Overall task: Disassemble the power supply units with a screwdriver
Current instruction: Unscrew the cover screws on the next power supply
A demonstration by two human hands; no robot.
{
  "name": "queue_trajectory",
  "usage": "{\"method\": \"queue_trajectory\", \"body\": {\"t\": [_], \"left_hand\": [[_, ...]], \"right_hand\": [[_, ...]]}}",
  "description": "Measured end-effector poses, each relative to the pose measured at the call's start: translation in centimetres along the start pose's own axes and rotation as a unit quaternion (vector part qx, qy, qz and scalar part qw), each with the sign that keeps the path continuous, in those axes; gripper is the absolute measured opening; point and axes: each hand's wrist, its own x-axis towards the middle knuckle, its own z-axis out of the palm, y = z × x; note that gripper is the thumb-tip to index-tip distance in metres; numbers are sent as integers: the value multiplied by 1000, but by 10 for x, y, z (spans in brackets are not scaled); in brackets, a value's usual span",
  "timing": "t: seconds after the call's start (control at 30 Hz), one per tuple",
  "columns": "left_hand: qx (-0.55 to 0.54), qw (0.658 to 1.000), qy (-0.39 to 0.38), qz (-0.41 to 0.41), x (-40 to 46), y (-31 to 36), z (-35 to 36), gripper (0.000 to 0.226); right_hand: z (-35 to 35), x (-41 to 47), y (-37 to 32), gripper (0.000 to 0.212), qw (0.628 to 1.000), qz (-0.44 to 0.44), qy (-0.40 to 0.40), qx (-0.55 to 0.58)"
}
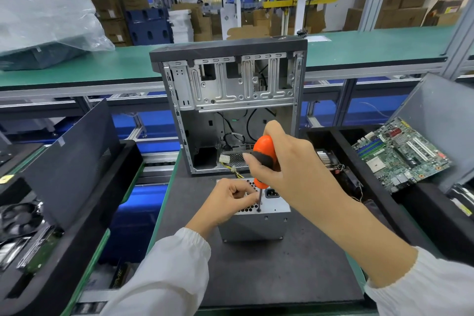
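Note:
A grey metal power supply unit [254, 226] stands on the dark mat [269, 272] in front of me, its perforated face up. My right hand [287, 169] grips the orange-and-black handle of a screwdriver [264, 159], held upright. Its tip sits on a screw [258, 210] near the unit's front top edge. My left hand [230, 200] rests on the unit's top with curled fingers pinching the screwdriver shaft just above the tip. Yellow wires [237, 173] run from the unit toward the case behind.
An open, gutted computer case [230, 100] stands upright just behind the unit. At right a black bin [379, 187] holds a green motherboard [402, 154] and a heatsink. At left, black bins [64, 200] hold a case panel and fans. A green bench [372, 46] runs across behind.

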Motion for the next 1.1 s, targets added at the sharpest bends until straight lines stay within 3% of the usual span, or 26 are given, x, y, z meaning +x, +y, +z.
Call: {"method": "queue_trajectory", "body": {"t": [0.4,0.53,0.6,0.7,0.87,1.03,1.1], "left_hand": [[-2,1000,-4,-5,-1,5,1,17],[-16,999,-37,-7,-5,9,-3,24],[-3,998,-55,-24,-6,10,-4,21],[13,998,-60,-26,-6,10,-3,19],[10,998,-63,-11,-4,9,-3,14],[3,999,-41,-12,-4,9,-1,11],[5,999,-37,-7,-3,9,-1,10]], "right_hand": [[0,-6,10,35,1000,3,17,17],[-5,11,12,37,995,20,-4,-97],[-11,23,14,38,991,25,-60,-119],[-24,42,16,30,977,16,-203,-59],[-49,59,16,20,924,-24,-380,15],[-59,76,13,15,908,-27,-416,-42],[-53,76,9,40,925,-34,-367,-94]]}}
